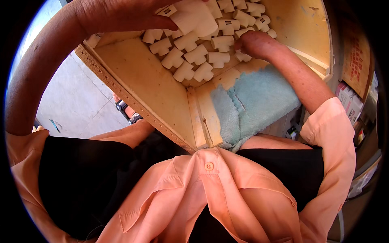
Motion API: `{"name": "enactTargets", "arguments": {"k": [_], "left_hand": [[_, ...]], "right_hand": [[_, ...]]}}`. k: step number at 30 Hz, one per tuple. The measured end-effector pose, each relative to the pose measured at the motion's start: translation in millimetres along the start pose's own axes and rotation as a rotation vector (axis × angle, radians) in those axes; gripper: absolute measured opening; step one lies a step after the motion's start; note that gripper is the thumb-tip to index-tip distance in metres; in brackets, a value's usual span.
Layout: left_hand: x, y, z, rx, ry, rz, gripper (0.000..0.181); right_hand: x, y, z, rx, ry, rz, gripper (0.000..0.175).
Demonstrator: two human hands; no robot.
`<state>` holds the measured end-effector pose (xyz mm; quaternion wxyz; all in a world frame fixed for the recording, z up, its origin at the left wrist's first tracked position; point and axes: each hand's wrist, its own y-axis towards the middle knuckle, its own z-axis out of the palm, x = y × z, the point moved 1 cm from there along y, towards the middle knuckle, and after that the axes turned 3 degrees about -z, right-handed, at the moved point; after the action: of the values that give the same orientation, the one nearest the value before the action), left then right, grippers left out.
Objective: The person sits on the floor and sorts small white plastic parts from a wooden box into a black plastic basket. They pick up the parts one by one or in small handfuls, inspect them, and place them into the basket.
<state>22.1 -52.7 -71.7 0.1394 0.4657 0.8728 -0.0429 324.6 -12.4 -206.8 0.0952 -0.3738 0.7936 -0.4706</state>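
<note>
A wooden box (146,91) stands tilted in front of me, with many white plastic pipe tees (196,54) spread over its floor. My left hand (133,15) is at the top, its fingers against a larger, smooth white fitting (191,18); part of the hand lies past the frame's edge. Inside the box, at the right of the pile, my right hand (253,44) has its fingers bent down among the tees. A tee (242,56) shows just below those fingers; whether they grip one is hidden. A teal towel (264,94) hangs over the near wall of the box.
Grey floor (79,88) shows at the left, with my sandalled foot (127,112) beside the box. At the right stand a cardboard carton (357,60) with red writing and a white and pink box (349,101). My thighs are on either side of the wooden box's near corner.
</note>
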Motion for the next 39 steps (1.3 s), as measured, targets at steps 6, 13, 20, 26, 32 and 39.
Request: {"name": "enactTargets", "arguments": {"k": [6, 13, 20, 26, 32, 39], "left_hand": [[-3.3, -4.2, -3.0, -0.002, 0.009, -0.018, 0.054], [-3.3, -3.0, -5.0, -0.001, 0.002, -0.014, 0.053], [-2.1, -5.4, -1.7, -0.041, -0.005, 0.005, 0.053], [-6.3, -2.0, -8.7, 0.022, 0.007, -0.03, 0.053], [-6.3, -6.9, -6.7, -0.015, 0.018, -0.024, 0.053], [-3.9, -4.6, -4.2, -0.009, 0.028, -0.015, 0.055]], "right_hand": [[4.3, -2.2, -11.2, 0.063, 0.035, 0.051, 0.032], [-1.8, -2.8, 4.5, 0.152, -0.048, -0.019, 0.043], [16.5, -2.4, -2.1, 0.308, -0.17, -0.001, 0.05], [-30.2, -2.1, -28.0, 0.106, 0.309, 0.138, 0.026], [-27.6, 7.8, -13.3, 0.279, 0.154, 0.223, 0.022], [-26.5, 10.7, -3.3, 0.296, 0.166, 0.235, 0.024]]}}
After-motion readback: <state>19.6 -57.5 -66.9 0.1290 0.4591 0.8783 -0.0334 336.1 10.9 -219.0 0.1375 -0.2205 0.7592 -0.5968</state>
